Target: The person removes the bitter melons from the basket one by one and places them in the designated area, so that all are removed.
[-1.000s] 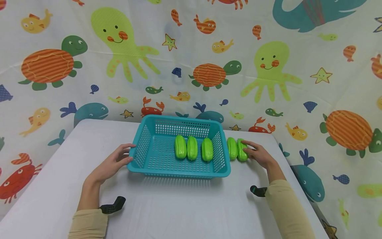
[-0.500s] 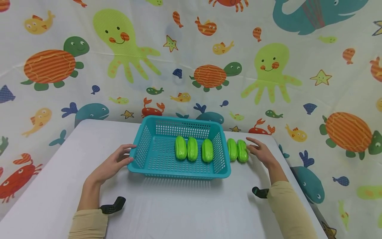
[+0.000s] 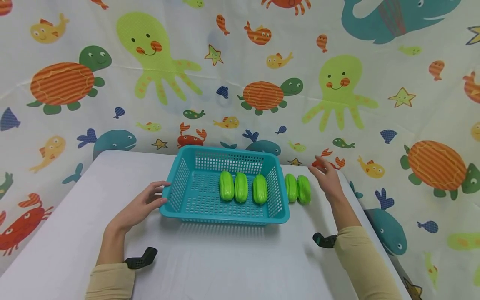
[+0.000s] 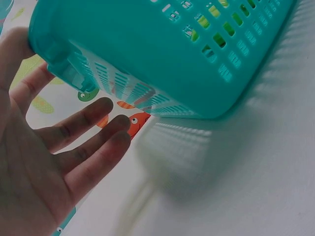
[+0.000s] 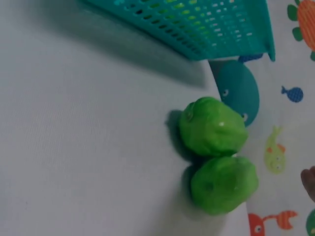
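Right hand [image 3: 327,177] has come off the outer green gourd [image 3: 304,190] since a second ago and now sits farther back, just past its far end, clear of it; I read fingers loose, moderately spread, nothing held. Only a sliver of that hand shows at the edge of the right wrist view. Outer gourd lies on the white table [image 3: 225,262], side by side with the inner green gourd [image 3: 291,187]; both are just right of the teal basket [image 3: 225,216]. Left hand [image 3: 140,205] matches the earlier frames, at the basket's left end; left wrist view gives me thumb side at the rim, three fingers spread wide below it, grasping nothing. Inside the basket I count three more: left gourd [image 3: 226,186] and middle gourd [image 3: 241,187] close together, right gourd [image 3: 260,189] set apart near the right wall.
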Action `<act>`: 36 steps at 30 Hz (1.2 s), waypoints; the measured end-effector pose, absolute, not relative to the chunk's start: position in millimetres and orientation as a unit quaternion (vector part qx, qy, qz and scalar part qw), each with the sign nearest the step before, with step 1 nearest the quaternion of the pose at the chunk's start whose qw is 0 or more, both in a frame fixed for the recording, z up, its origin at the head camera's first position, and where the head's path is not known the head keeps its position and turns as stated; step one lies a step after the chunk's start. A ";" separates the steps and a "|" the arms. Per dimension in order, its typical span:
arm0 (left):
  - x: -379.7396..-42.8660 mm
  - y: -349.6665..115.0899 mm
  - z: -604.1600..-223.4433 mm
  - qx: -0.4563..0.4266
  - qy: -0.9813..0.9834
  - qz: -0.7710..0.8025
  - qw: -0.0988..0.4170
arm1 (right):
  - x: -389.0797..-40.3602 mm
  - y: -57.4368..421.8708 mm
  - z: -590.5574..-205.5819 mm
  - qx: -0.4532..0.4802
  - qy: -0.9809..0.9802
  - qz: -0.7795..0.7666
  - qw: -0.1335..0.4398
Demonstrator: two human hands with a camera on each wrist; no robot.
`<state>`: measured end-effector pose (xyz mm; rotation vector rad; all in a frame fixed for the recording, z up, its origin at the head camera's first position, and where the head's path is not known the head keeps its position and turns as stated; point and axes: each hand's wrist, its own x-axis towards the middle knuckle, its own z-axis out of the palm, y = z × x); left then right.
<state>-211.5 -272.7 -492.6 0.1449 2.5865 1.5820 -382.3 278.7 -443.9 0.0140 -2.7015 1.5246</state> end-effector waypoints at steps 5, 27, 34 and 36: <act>-211.6 -273.0 -492.9 0.049 0.851 0.520 0.051 | -377.2 262.7 -427.5 0.031 -0.855 0.517 0.006; -211.5 -272.3 -491.7 0.049 0.851 0.520 0.052 | -333.6 186.7 -362.2 0.140 -0.826 0.546 -0.017; -211.3 -272.1 -490.8 0.047 0.851 0.520 0.054 | -333.6 172.6 -345.7 0.144 -0.833 0.534 -0.029; -211.3 -272.1 -490.7 0.047 0.851 0.521 0.055 | -336.3 167.8 -341.1 0.140 -0.825 0.547 -0.024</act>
